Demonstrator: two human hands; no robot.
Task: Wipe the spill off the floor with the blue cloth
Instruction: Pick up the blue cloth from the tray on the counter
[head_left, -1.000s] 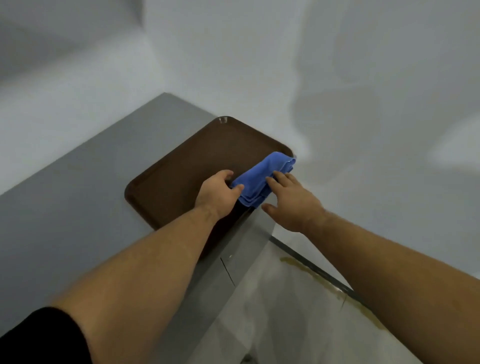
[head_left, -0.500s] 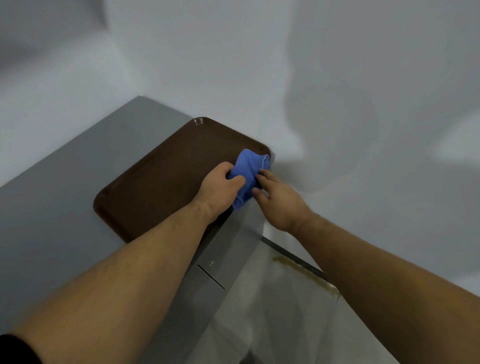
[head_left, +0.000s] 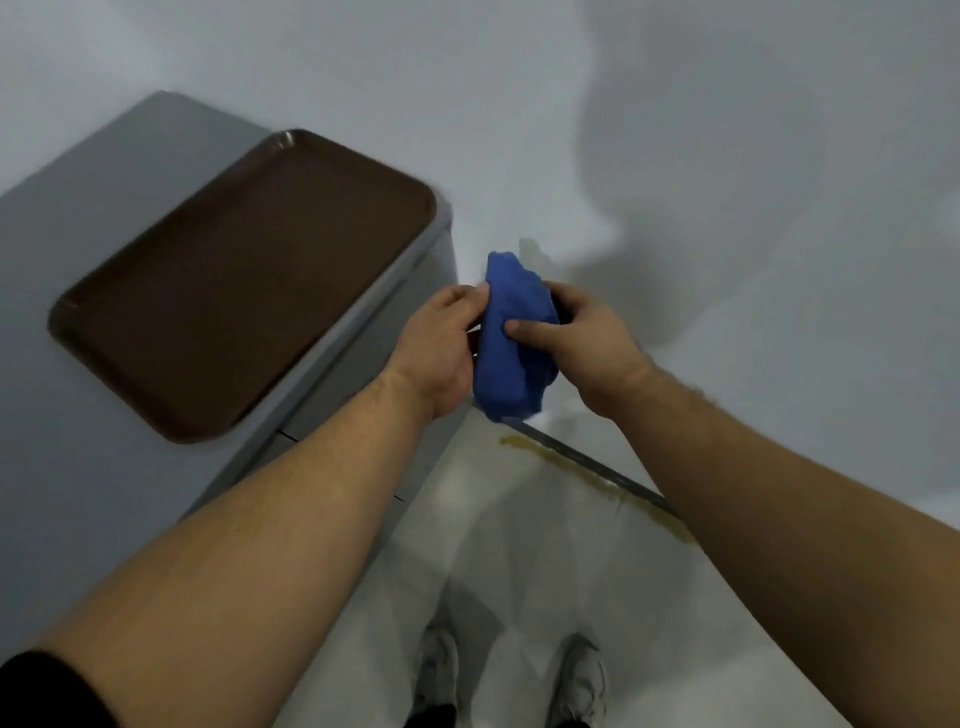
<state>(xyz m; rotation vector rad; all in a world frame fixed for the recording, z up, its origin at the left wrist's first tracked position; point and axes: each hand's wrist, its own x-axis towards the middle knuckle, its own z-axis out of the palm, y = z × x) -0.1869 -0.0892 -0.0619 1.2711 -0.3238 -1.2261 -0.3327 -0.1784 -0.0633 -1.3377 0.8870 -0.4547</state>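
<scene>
The blue cloth (head_left: 511, 332) is bunched up and held in the air between both hands, to the right of the grey counter. My left hand (head_left: 441, 345) grips its left side and my right hand (head_left: 587, 338) grips its right side, thumb pressed on the front. Below the hands, a yellowish spill (head_left: 597, 480) runs as a thin streak on the pale floor along the foot of the wall.
A brown tray (head_left: 234, 280) lies on the grey counter (head_left: 93, 493) at the left. A white wall (head_left: 727, 208) stands close ahead. My two white shoes (head_left: 579, 675) are on the floor tiles at the bottom.
Both hands lifted the blue cloth off the tray and carried it right, past the counter's edge. The view tilted down, showing more floor and the shoes.
</scene>
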